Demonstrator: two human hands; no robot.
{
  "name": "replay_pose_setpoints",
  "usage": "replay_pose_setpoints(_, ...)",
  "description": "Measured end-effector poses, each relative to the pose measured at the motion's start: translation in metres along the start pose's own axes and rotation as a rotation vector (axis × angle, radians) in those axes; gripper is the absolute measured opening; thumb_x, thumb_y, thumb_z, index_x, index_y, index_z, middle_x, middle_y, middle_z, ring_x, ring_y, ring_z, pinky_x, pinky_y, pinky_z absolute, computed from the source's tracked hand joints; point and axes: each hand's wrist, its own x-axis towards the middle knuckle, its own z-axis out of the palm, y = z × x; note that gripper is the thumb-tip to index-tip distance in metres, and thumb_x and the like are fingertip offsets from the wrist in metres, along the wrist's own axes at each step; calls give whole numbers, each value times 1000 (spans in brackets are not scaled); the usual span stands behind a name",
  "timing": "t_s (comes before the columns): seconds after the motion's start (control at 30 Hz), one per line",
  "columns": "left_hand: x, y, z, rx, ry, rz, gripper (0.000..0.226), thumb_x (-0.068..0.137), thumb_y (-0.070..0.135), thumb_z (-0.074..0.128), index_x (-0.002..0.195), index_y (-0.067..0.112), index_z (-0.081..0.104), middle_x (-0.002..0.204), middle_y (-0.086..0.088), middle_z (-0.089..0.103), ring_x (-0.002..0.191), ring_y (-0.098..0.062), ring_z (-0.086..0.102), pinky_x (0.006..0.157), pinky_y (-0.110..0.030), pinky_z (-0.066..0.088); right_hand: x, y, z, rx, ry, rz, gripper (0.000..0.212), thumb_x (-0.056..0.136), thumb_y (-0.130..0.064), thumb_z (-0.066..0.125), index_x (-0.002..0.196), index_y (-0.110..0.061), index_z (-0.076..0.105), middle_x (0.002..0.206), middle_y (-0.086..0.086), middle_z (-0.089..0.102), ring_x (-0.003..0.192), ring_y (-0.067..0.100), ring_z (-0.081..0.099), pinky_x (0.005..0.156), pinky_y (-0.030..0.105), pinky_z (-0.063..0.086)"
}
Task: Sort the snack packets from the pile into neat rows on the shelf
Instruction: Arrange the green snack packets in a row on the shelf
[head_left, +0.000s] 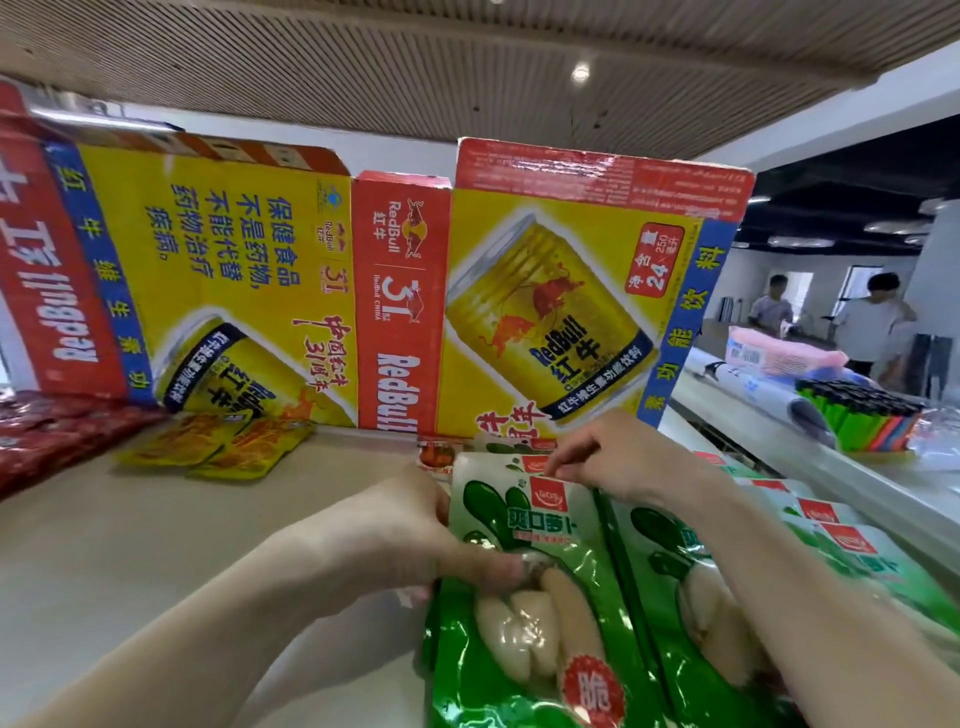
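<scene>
A green and white radish snack packet (524, 613) lies at the front of the beige shelf (156, 545). My left hand (395, 535) grips its left edge, thumb on top. My right hand (618, 457) pinches the packet's top right corner by the red logo. To the right, several more green packets (727, 582) lie overlapping in a row under my right forearm. Two yellow snack packets (223, 447) lie flat further back on the left. Dark red packets (47, 436) are heaped at the far left.
Yellow and red drink cartons (571, 291) stand along the back of the shelf. A neighbouring counter (753, 431) on the right holds a box of coloured lighters (862, 421) and a pink pack (779, 353). Two people stand far right.
</scene>
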Motion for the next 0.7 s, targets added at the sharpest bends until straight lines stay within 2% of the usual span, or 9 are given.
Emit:
replay_pose_setpoints(0.13, 1, -5, 5, 42, 47, 108, 18, 72, 32, 87, 84, 24, 77, 80, 14, 76, 74, 1, 71, 63, -13, 52, 4, 0, 0, -72, 39, 4, 19, 94, -14, 62, 96, -24, 78, 100, -7, 73, 97, 12, 64, 89, 31, 51)
replay_pose_setpoints(0.27, 4, -5, 7, 51, -2, 113, 20, 72, 26, 87, 86, 25, 72, 82, 18, 75, 76, 4, 70, 67, -9, 51, 16, -5, -9, -212, -47, 41, 17, 91, -14, 66, 92, -24, 79, 79, -14, 67, 76, 8, 61, 66, 21, 48)
replay_pose_setpoints(0.37, 5, -5, 9, 27, -14, 116, 22, 72, 24, 88, 86, 28, 72, 83, 18, 75, 78, 4, 70, 75, -12, 55, 27, -8, -12, -215, -48, 41, 11, 89, -17, 70, 93, -21, 79, 91, -5, 74, 78, 8, 63, 63, 20, 48)
replay_pose_setpoints(0.47, 4, -7, 8, -19, -8, 118, 21, 71, 17, 88, 78, 27, 70, 76, 20, 74, 71, 7, 69, 63, -8, 51, 32, -4, -7, -215, -46, 41, 11, 90, -17, 69, 95, -19, 79, 102, -3, 73, 85, 9, 61, 73, 20, 44)
replay_pose_setpoints(0.53, 3, -6, 9, -40, -11, 123, 23, 72, 13, 86, 74, 26, 67, 70, 21, 72, 67, 8, 68, 58, -6, 48, 33, 0, -6, -221, -70, 51, 14, 90, -16, 69, 84, -25, 77, 94, -8, 70, 88, 9, 61, 75, 23, 44)
replay_pose_setpoints(0.6, 2, -6, 10, -34, -13, 128, 23, 74, 14, 85, 75, 26, 66, 69, 22, 71, 66, 8, 67, 56, -5, 47, 35, 3, -6, -203, -34, 48, 19, 87, -11, 71, 75, -26, 73, 85, -11, 68, 85, 9, 63, 69, 21, 45)
replay_pose_setpoints(0.7, 2, -6, 10, -10, -17, 122, 20, 75, 19, 85, 79, 26, 66, 72, 24, 72, 68, 9, 67, 57, -5, 47, 35, 5, -6, -148, 28, 23, 21, 83, -7, 75, 74, -25, 70, 79, -10, 68, 79, 8, 63, 66, 19, 46)
